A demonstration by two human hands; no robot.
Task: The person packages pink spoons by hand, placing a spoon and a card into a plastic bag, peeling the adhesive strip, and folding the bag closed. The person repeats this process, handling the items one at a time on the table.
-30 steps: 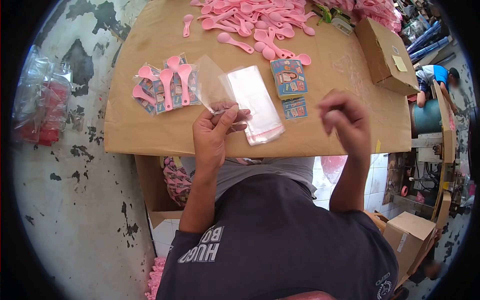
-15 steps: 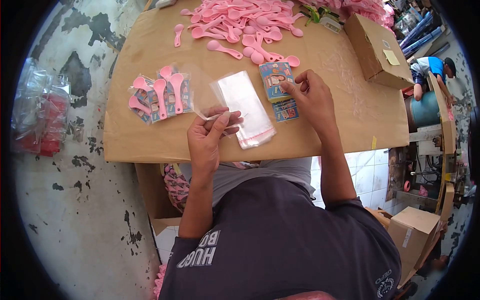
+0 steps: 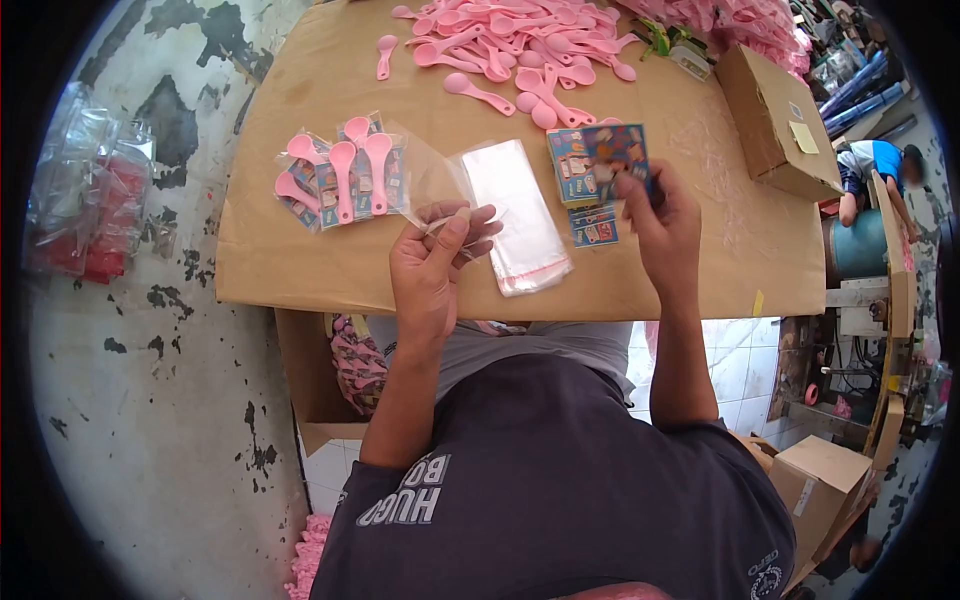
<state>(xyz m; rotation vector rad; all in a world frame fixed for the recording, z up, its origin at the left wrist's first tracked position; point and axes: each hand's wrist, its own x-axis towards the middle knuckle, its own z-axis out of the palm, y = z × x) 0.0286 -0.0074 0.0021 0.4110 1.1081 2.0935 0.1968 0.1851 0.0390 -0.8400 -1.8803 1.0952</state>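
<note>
Pinched in my left hand [image 3: 436, 250] is a clear plastic bag [image 3: 432, 172], its film reaching up toward the packed spoons. My right hand [image 3: 664, 222] grips a printed card [image 3: 622, 152], slightly blurred, just above and right of the card stack [image 3: 568, 172]. Below that stack lie more printed cards [image 3: 596, 226]. Between my hands rests a pile of clear bags [image 3: 518, 220] with a pinkish strip at the near end. To the left, several pink spoons [image 3: 343, 180] lie with blue cards in clear bags.
A heap of pink spoons [image 3: 500, 40] covers the far side of the brown-papered table [image 3: 300, 270]. A cardboard box [image 3: 776, 120] stands at the right edge. Another person [image 3: 872, 170] works beyond it. Clear and red bags [image 3: 95, 190] lie far left.
My right hand has lifted a card from the stack and moved slightly right with it. My left hand still holds the clear bag. The whole view has shifted a little.
</note>
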